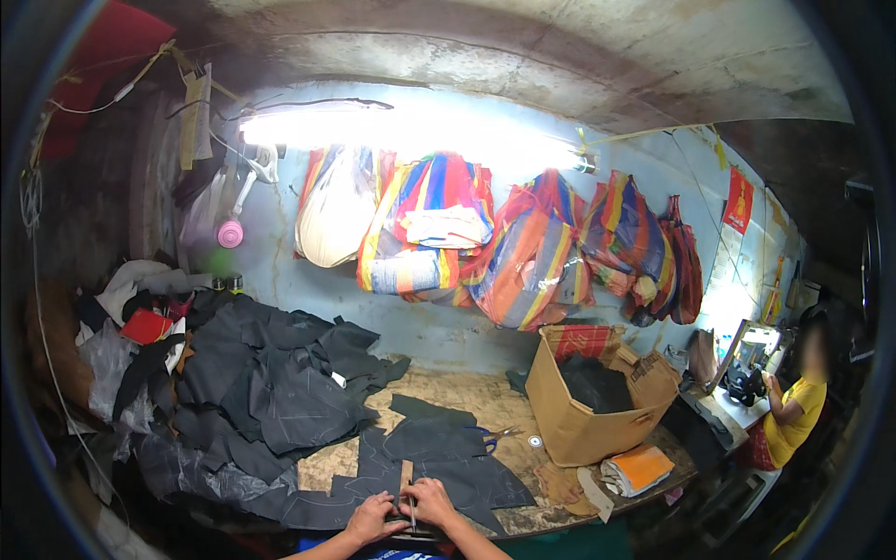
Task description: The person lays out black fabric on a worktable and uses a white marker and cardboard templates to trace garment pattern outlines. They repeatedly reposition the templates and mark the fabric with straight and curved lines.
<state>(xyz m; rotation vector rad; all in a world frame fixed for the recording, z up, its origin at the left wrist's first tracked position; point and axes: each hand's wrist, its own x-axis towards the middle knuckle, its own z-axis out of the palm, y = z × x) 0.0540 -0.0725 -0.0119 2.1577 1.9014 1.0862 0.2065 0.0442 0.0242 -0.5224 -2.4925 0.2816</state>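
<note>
Dark grey sheet material (448, 457) with pale drawn outlines lies before me on the worktable. My right hand (429, 502) is bent over it, fingers closed around a thin pen-like tool (413, 518) beside a short flat wooden strip (407, 474). How the fingers meet the strip is partly hidden. On the sheet to the left rests my left hand (375, 519), its fingers stretched toward the strip and the tool. Blue-handled scissors (491, 442) lie beyond the right hand, with a small white disc (534, 441) further right.
A heap of dark sheets (289, 383) covers the table's left. At right stand a cardboard box (597, 420) holding dark pieces and an orange-and-white packet (639, 469). Striped bags (532, 247) hang on the wall. A person in yellow (798, 411) sits at a machine, far right.
</note>
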